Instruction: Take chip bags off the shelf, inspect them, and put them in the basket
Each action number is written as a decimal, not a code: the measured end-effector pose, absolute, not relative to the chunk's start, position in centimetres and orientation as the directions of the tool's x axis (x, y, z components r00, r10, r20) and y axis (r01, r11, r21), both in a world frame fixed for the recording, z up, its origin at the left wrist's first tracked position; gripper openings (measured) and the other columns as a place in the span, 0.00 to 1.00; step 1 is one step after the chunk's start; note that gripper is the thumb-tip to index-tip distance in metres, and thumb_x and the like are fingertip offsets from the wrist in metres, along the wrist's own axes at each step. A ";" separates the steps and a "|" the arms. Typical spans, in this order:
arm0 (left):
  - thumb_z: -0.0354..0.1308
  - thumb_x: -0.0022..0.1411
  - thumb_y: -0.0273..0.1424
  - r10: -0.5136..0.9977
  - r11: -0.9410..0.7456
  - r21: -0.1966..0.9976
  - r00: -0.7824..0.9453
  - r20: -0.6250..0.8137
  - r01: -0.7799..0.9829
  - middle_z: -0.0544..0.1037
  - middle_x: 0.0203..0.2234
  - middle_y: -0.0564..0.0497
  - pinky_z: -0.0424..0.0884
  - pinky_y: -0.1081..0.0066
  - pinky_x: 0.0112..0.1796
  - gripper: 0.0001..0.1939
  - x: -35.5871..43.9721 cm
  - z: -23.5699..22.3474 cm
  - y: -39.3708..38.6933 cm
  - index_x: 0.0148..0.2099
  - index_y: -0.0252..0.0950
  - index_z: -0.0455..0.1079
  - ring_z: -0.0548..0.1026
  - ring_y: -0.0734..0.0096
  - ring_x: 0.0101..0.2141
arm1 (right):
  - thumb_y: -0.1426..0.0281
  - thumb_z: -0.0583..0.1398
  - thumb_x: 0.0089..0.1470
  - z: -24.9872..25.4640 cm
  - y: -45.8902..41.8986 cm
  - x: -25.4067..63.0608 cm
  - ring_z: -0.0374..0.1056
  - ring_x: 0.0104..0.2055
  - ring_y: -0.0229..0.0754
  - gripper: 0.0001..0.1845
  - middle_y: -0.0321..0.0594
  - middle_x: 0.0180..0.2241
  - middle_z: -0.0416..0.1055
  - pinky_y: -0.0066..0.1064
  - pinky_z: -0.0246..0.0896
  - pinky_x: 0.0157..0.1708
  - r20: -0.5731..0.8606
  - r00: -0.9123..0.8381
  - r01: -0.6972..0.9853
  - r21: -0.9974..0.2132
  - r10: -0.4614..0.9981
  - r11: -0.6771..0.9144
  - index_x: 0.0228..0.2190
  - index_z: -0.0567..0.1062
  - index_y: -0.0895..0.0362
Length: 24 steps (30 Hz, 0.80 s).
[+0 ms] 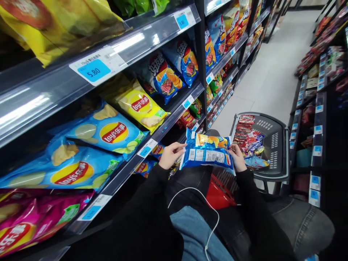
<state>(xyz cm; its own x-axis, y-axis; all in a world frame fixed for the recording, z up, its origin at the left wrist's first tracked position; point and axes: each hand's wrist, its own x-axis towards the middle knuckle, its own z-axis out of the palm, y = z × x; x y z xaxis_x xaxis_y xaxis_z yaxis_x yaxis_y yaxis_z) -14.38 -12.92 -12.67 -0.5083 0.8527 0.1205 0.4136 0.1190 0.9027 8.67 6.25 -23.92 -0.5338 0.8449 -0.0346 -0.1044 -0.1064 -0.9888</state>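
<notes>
Between my two hands a blue chip bag (208, 154) is stretched out sideways above my lap, its printed back with a barcode facing up. My left hand (172, 155) pinches the bag's left end, close to the shelf edge. The fingers of my right hand (237, 156) are closed on the opposite end. To the left on the shelf lie blue Lay's bags (111, 132) and a yellow Lay's bag (143, 105). Farther along that shelf stand blue chip bags with a steak picture (165, 78).
A dark shopping basket (274, 145) holding several red snack packs (243, 132) and a light blue bag (257, 162) sits right of my hands. Something red (220, 192) is below the held bag. A white cable (214, 210) hangs over my lap. Shelves line both aisle sides.
</notes>
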 end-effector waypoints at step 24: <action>0.59 0.53 0.37 0.907 0.134 0.904 -0.418 0.054 0.407 0.74 0.26 0.51 0.67 0.75 0.29 0.14 -15.3 -13.0 -12.2 0.39 0.32 0.68 0.71 0.74 0.27 | 0.61 0.65 0.40 -23.4 6.6 10.0 0.61 0.27 0.37 0.16 0.33 0.26 0.65 0.29 0.58 0.29 -0.094 -0.560 -0.084 -0.982 0.823 -0.169 0.31 0.69 0.54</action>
